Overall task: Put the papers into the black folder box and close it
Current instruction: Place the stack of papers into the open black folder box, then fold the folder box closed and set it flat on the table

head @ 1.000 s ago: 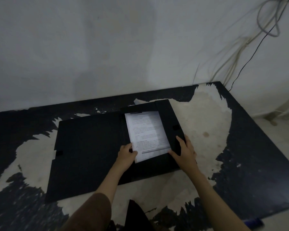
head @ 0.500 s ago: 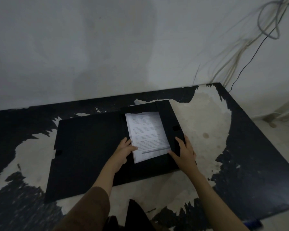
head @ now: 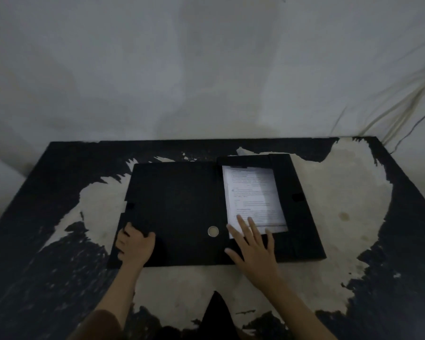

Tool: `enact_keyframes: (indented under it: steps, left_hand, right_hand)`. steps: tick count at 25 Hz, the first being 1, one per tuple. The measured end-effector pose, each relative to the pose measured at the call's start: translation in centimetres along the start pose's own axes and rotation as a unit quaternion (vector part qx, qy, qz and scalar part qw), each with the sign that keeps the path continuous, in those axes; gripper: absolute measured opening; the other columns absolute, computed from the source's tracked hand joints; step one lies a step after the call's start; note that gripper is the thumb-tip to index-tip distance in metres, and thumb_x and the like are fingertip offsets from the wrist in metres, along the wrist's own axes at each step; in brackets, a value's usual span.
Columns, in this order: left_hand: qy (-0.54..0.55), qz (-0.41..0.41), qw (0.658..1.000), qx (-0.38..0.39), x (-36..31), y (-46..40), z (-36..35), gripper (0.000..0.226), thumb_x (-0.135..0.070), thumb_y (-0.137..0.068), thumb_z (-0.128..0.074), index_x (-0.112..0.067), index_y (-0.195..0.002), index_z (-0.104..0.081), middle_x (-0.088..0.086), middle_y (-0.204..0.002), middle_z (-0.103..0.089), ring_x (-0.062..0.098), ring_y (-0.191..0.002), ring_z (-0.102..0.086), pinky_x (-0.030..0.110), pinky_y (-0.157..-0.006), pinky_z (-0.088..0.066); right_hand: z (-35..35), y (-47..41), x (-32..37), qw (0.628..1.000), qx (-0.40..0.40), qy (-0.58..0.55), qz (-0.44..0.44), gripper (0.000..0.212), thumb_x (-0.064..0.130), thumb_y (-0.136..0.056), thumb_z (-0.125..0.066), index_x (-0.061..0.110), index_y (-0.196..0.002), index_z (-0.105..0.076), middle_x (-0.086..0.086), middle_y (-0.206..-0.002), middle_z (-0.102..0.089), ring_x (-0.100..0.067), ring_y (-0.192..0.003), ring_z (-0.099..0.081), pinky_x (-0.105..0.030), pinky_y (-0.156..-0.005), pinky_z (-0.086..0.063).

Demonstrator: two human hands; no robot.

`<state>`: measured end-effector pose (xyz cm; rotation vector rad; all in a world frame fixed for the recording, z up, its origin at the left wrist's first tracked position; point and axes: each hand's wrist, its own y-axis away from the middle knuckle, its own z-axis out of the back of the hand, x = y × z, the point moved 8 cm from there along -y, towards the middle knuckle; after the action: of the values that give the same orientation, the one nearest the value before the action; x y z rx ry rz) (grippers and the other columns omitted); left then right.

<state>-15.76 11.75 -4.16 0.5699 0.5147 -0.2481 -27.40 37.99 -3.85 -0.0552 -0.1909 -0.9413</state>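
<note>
A person's two bare hands work over a black folder box lying open on a worn black surface, its paint scraped away in broad pale patches. At far left the surface's dark edge meets a dim, greyish wall. The left hand, below a brown sleeve, curls over the near left corner of the box's flat cover, its grip closed on that edge with the fingers on top and the knuckles toward the camera. A small round metal ring shows in the spine strip between cover and tray, just left of the other hand. The right hand lies flat with fingers spread, its grip open and holding nothing; the fingertips press on the near end of the papers, while the palm rests on the tray's near flap. The printed white papers sit inside the right half of the box, framed by its black walls, with a small dark tab on the right flap. At far right, pale cables hang down the wall to the surface's back corner.
</note>
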Motion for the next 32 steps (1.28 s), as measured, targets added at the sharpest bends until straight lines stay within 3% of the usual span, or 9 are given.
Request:
enact_keyframes:
  steps: [4, 8, 11, 15, 18, 20, 22, 26, 32]
  left_hand:
    - [0.031, 0.013, 0.999, 0.014, 1.2, -1.1, 1.6, 0.069, -0.024, -0.088, -0.053, -0.004, -0.143, -0.017, 0.023, -0.15, -0.016, 0.039, -0.136, -0.019, 0.046, -0.111, -0.024]
    - [-0.005, 0.057, 0.998, -0.001, 3.1, -1.3, 3.0, 0.071, -0.028, -0.087, -0.054, -0.004, -0.142, -0.017, 0.021, -0.15, -0.015, 0.037, -0.136, -0.016, 0.048, -0.112, -0.023]
    - [-0.005, 0.055, 0.998, 0.001, 3.2, -1.3, 3.7, 0.069, -0.029, -0.088, -0.052, -0.007, -0.143, -0.017, 0.021, -0.149, -0.016, 0.036, -0.135, -0.018, 0.047, -0.111, -0.024]
    - [0.1, 0.016, 0.995, 0.01, 2.1, -0.6, 6.6, 0.029, -0.013, -0.09, -0.053, -0.006, -0.118, -0.054, 0.024, -0.142, -0.037, 0.032, -0.119, -0.042, 0.039, -0.091, -0.041]
    - [0.178, -0.067, 0.98, 0.06, -1.1, 1.6, 9.3, 0.039, -0.004, -0.09, -0.052, -0.004, -0.128, -0.046, 0.013, -0.13, -0.05, 0.027, -0.11, -0.051, 0.031, -0.087, -0.041]
    - [0.217, -0.158, 0.959, 0.096, -4.6, 4.6, 10.7, 0.035, -0.009, -0.092, -0.049, -0.014, -0.127, -0.048, -0.006, -0.113, -0.053, 0.01, -0.088, -0.054, 0.023, -0.076, -0.043]
    - [0.238, -0.264, 0.924, 0.141, -8.3, 8.3, 11.0, 0.029, -0.021, -0.094, -0.045, -0.027, -0.121, -0.054, -0.019, -0.11, -0.059, 0.0, -0.094, -0.057, 0.023, -0.085, -0.047]
    - [0.169, -0.405, 0.874, 0.207, -13.4, 13.4, 7.6, 0.035, -0.052, -0.084, -0.039, -0.059, -0.118, -0.039, -0.04, -0.127, -0.041, -0.027, -0.112, -0.039, 0.012, -0.095, -0.036]
    - [0.014, -0.512, 0.817, 0.266, -17.8, 18.2, -1.8, 0.049, -0.042, -0.094, -0.034, -0.057, -0.131, -0.005, -0.03, -0.15, 0.002, -0.004, -0.139, -0.001, 0.029, -0.113, -0.01]
  right_hand:
    - [-1.4, 0.0, 0.7, 0.998, 0.042, 0.043, -0.016, 0.061, 0.058, -0.09, -0.003, 0.034, -0.132, -0.04, 0.004, -0.144, -0.033, -0.015, -0.143, 0.015, -0.053, -0.11, 0.007]
    - [-1.4, 0.1, 0.7, 0.996, 0.08, 0.036, -0.028, 0.062, 0.057, -0.091, -0.002, 0.033, -0.127, -0.046, 0.002, -0.136, -0.056, -0.021, -0.135, -0.023, -0.052, -0.108, 0.005]
    - [-1.3, 0.1, 1.0, 0.995, 0.087, 0.028, -0.028, 0.062, 0.056, -0.091, -0.002, 0.032, -0.127, -0.046, 0.002, -0.133, -0.058, -0.02, -0.129, -0.03, -0.054, -0.107, 0.002]
    - [-1.8, 0.2, 1.0, 0.994, 0.095, 0.041, -0.015, 0.061, 0.056, -0.091, -0.002, 0.032, -0.127, -0.045, 0.002, -0.133, -0.058, -0.021, -0.129, -0.032, -0.055, -0.108, 0.001]
    - [-0.5, 0.0, 1.2, 0.996, 0.091, -0.001, -0.008, 0.053, 0.058, -0.091, -0.013, 0.037, -0.133, -0.037, 0.012, -0.146, -0.038, -0.014, -0.14, -0.024, -0.058, -0.113, -0.003]
    - [0.8, -0.8, 1.1, 0.979, 0.113, -0.165, -0.029, 0.047, 0.046, -0.091, -0.038, 0.04, -0.137, -0.028, 0.017, -0.148, -0.022, -0.011, -0.144, -0.006, -0.055, -0.113, 0.006]
    - [3.7, -1.9, 1.6, 0.934, 0.116, -0.336, -0.04, 0.041, 0.03, -0.092, -0.049, 0.037, -0.13, -0.038, 0.01, -0.141, -0.038, -0.016, -0.141, -0.021, -0.045, -0.117, -0.015]
    - [13.7, -4.8, 2.6, 0.885, 0.0, -0.465, -0.011, 0.021, 0.026, -0.095, -0.042, 0.03, -0.113, -0.053, 0.011, -0.107, -0.06, -0.007, -0.1, -0.061, -0.028, -0.089, -0.051]
    - [21.1, -6.4, -0.9, 0.844, -0.029, -0.533, -0.058, 0.029, 0.04, -0.087, -0.053, 0.025, -0.113, -0.057, 0.006, -0.098, -0.066, -0.012, -0.088, -0.066, -0.02, -0.066, -0.055]
